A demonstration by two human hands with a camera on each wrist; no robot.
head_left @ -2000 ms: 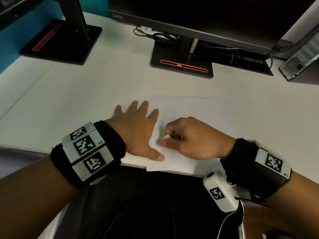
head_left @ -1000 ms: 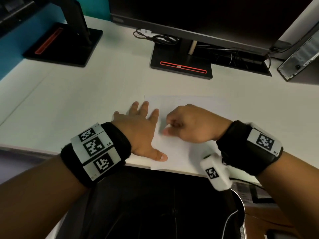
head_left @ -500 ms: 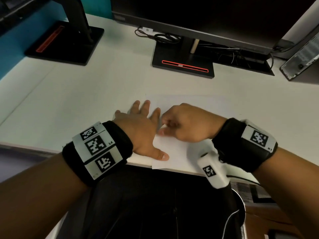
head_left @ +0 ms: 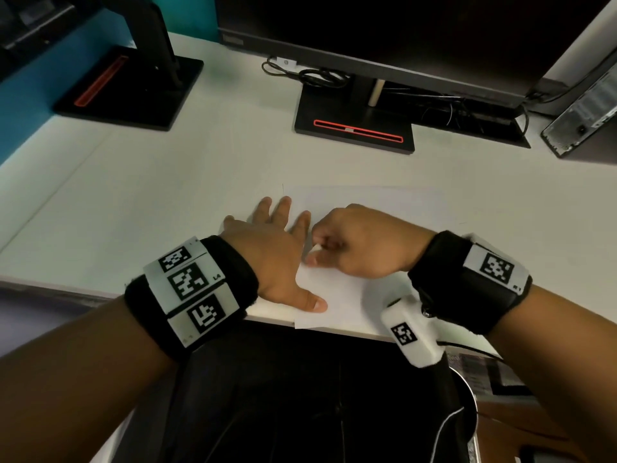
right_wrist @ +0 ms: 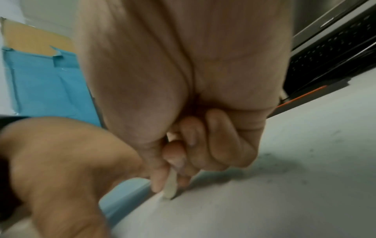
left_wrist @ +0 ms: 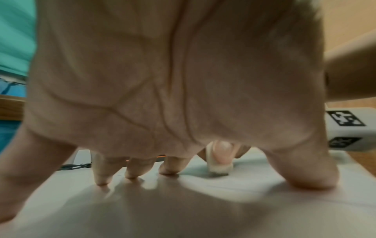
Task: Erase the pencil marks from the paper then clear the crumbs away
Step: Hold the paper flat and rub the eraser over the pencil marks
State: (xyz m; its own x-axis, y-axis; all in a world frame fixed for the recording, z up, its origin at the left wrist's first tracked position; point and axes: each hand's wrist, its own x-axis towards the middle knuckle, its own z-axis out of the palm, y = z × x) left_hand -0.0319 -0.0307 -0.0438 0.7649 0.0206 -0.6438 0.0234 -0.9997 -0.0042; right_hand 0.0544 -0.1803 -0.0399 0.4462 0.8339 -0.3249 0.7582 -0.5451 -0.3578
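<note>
A white sheet of paper (head_left: 374, 202) lies at the desk's near edge, its corner hanging slightly over. My left hand (head_left: 273, 248) lies flat with spread fingers on the paper's left side, pressing it down. My right hand (head_left: 360, 245) pinches a small white eraser (right_wrist: 170, 185) between thumb and fingers, its tip on the paper (right_wrist: 264, 201) right beside the left index finger. The eraser (left_wrist: 219, 167) also shows past the left hand's fingers (left_wrist: 101, 177) in the left wrist view. Dark crumbs (right_wrist: 284, 169) speckle the paper near the right hand. Pencil marks are too faint to make out.
A monitor on a black base (head_left: 354, 128) with a red stripe stands behind the paper, cables (head_left: 307, 75) beside it. A second black stand (head_left: 133, 85) is at far left. A computer case (head_left: 584, 118) sits far right. A dark chair seat (head_left: 317, 396) lies below the desk edge.
The right hand with the eraser has slid away from me and leftwards across the paper, close to the left index finger. The left hand has stayed pressed on the sheet.
</note>
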